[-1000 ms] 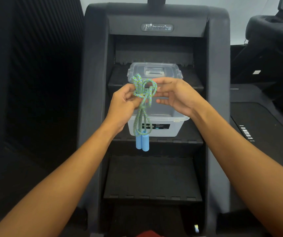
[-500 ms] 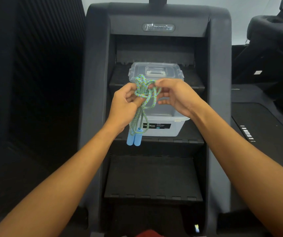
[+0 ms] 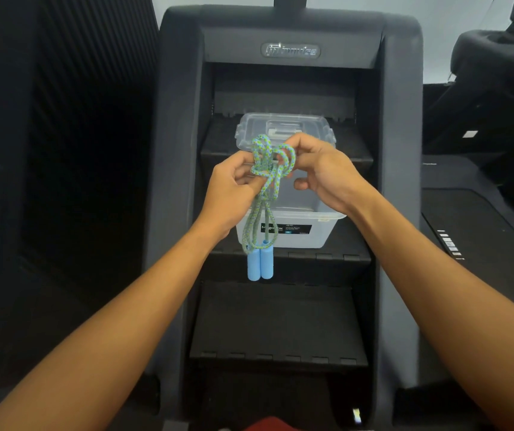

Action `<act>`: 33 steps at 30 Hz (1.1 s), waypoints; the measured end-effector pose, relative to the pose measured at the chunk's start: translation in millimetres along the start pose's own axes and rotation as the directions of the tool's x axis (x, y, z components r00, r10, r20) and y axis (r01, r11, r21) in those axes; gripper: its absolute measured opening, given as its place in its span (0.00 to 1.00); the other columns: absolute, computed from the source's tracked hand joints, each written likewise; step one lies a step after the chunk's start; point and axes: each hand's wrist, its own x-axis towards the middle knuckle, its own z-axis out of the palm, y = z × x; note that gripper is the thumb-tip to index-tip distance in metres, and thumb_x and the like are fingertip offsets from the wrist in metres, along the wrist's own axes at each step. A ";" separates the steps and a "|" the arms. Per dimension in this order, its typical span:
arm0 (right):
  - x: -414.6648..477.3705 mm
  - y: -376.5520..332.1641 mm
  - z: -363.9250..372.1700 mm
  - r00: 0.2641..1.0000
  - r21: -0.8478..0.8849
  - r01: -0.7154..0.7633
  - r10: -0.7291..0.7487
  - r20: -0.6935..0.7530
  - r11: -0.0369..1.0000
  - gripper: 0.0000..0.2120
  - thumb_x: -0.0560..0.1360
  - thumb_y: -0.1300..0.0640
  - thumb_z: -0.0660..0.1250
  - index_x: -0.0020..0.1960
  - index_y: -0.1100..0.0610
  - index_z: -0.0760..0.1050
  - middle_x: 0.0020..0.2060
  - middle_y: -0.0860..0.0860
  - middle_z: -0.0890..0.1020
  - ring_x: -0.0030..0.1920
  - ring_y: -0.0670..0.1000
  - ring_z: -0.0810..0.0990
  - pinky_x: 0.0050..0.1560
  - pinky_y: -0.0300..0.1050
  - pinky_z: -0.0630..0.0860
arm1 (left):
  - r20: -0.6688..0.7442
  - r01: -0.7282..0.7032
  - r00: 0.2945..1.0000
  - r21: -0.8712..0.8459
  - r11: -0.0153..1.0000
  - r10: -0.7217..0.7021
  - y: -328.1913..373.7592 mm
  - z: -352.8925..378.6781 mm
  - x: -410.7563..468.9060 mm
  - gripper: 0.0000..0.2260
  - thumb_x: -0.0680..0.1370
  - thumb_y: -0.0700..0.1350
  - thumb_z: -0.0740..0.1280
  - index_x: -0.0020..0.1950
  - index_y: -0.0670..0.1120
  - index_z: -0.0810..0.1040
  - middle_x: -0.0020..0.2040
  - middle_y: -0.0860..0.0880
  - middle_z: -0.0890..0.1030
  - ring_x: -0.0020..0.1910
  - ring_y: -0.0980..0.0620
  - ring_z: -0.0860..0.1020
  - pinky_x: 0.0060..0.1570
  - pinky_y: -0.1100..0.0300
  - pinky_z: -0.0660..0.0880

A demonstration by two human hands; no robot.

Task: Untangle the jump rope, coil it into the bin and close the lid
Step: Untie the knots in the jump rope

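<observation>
Mid-frame, the left hand (image 3: 230, 189) and right hand (image 3: 327, 172) clamp their fingers (image 3: 303, 143) on the jump rope (image 3: 257, 219); tugging the wrong loop could tighten the knot (image 3: 265, 171).

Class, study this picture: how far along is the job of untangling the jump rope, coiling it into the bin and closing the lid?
Done: nothing yet. In hand: the left hand and right hand pinch the knotted top of the jump rope, its blue handles hanging together below. Left: freeing the knot, coiling the rope into the clear bin behind, and closing its lid.
</observation>
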 end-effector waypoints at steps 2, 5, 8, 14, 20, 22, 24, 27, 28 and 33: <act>-1.6 2.5 -2.7 0.998 -0.018 0.015 -0.014 0.056 1.000 0.18 0.76 0.73 0.59 0.48 0.53 0.80 0.45 0.52 0.80 0.40 0.49 0.76 0.33 0.42 0.66 | 0.000 0.017 1.000 -0.002 1.000 -0.017 -0.8 0.2 1.8 0.13 0.77 0.31 0.69 0.51 0.49 0.81 0.48 0.48 0.86 0.46 0.45 0.86 0.48 0.56 0.80; -4.8 3.4 -7.1 0.993 -0.124 0.066 -0.053 0.103 0.990 0.15 0.79 0.69 0.63 0.55 0.54 0.83 0.48 0.52 0.84 0.44 0.50 0.78 0.36 0.41 0.70 | -0.003 0.036 0.999 -0.009 0.999 -0.036 -1.5 -0.3 3.3 0.13 0.76 0.32 0.68 0.51 0.49 0.81 0.46 0.48 0.86 0.47 0.43 0.86 0.46 0.56 0.79; -6.0 4.5 -5.7 0.986 -0.266 0.150 -0.123 0.114 0.952 0.12 0.79 0.68 0.67 0.58 0.57 0.83 0.47 0.55 0.87 0.44 0.48 0.83 0.39 0.40 0.73 | 0.019 0.045 0.999 -0.004 0.999 -0.045 -0.9 -1.2 3.9 0.10 0.78 0.32 0.69 0.53 0.46 0.81 0.46 0.46 0.86 0.43 0.50 0.85 0.43 0.58 0.79; -7.1 -2.2 -1.6 0.976 -0.371 0.196 -0.144 0.163 0.908 0.12 0.73 0.72 0.71 0.51 0.57 0.79 0.38 0.42 0.85 0.42 0.39 0.84 0.43 0.30 0.74 | 0.085 0.057 0.995 0.026 0.998 -0.059 -0.7 -6.4 5.7 0.12 0.78 0.32 0.69 0.55 0.47 0.81 0.47 0.47 0.87 0.45 0.50 0.86 0.45 0.56 0.81; -10.9 2.1 -2.9 0.981 -0.255 0.155 -0.117 0.157 0.954 0.11 0.70 0.68 0.67 0.48 0.55 0.79 0.42 0.57 0.84 0.42 0.51 0.83 0.41 0.43 0.75 | 0.140 0.056 0.988 0.008 0.998 -0.057 -0.6 -5.4 2.1 0.13 0.78 0.31 0.68 0.57 0.46 0.80 0.50 0.49 0.86 0.47 0.55 0.84 0.45 0.61 0.78; -12.2 5.9 -5.3 0.987 -0.129 0.100 -0.082 0.140 0.987 0.11 0.70 0.67 0.65 0.46 0.54 0.80 0.43 0.59 0.83 0.42 0.53 0.82 0.42 0.43 0.77 | 0.153 0.061 0.986 0.005 0.998 -0.061 -0.1 -4.3 0.9 0.15 0.78 0.30 0.67 0.56 0.48 0.81 0.49 0.53 0.86 0.45 0.59 0.83 0.44 0.63 0.77; -13.7 8.6 -7.1 0.986 -0.037 0.061 -0.055 0.155 0.997 0.13 0.72 0.67 0.64 0.45 0.52 0.81 0.43 0.57 0.84 0.42 0.55 0.83 0.42 0.44 0.78 | 0.160 0.062 0.985 0.009 0.998 -0.063 -0.2 -4.4 0.1 0.16 0.78 0.30 0.66 0.55 0.50 0.80 0.48 0.54 0.86 0.43 0.61 0.82 0.44 0.64 0.77; -13.8 11.6 -10.4 0.987 0.044 0.016 -0.023 0.159 0.999 0.10 0.75 0.68 0.64 0.50 0.56 0.80 0.45 0.59 0.84 0.42 0.56 0.83 0.45 0.47 0.79 | 0.162 0.052 0.985 0.010 0.999 -0.053 -0.9 -5.0 -0.7 0.13 0.79 0.32 0.67 0.58 0.47 0.80 0.50 0.52 0.86 0.44 0.60 0.83 0.45 0.64 0.77; -13.8 12.2 -11.8 0.988 0.063 0.004 -0.014 0.152 0.998 0.09 0.75 0.68 0.64 0.52 0.59 0.79 0.45 0.59 0.84 0.43 0.57 0.83 0.46 0.48 0.79 | 0.161 0.050 0.986 0.004 0.999 -0.050 -1.1 -4.8 -0.9 0.12 0.79 0.32 0.67 0.58 0.47 0.80 0.51 0.51 0.86 0.45 0.58 0.83 0.46 0.63 0.77; -16.7 13.5 -12.2 0.991 0.157 -0.059 0.038 0.132 0.986 0.09 0.82 0.67 0.57 0.60 0.64 0.72 0.45 0.63 0.86 0.45 0.59 0.86 0.48 0.48 0.83 | 0.156 0.053 0.987 -0.033 0.998 -0.048 -1.9 -3.7 -2.3 0.13 0.78 0.36 0.69 0.57 0.52 0.81 0.50 0.52 0.86 0.47 0.54 0.83 0.51 0.54 0.79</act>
